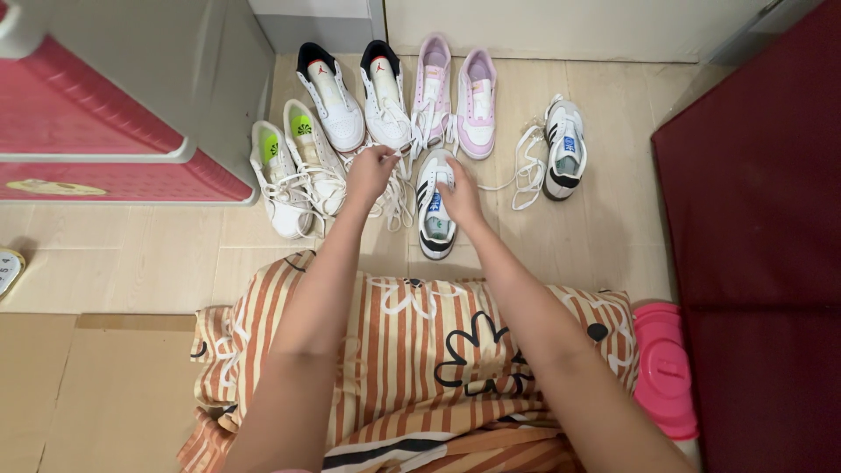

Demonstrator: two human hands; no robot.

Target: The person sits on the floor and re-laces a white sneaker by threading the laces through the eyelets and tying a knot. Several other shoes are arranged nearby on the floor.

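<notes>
a person's left hand (371,168) pinches white laces (394,194) while the right hand (459,198) grips a black-and-white sneaker (433,215) on the tiled floor (604,236).

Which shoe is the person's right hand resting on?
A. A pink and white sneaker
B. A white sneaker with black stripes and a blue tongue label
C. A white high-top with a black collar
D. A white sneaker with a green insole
B: the right hand lies on the white sneaker with black stripes just in front of the person, while the left hand pinches white laces beside it.
</notes>
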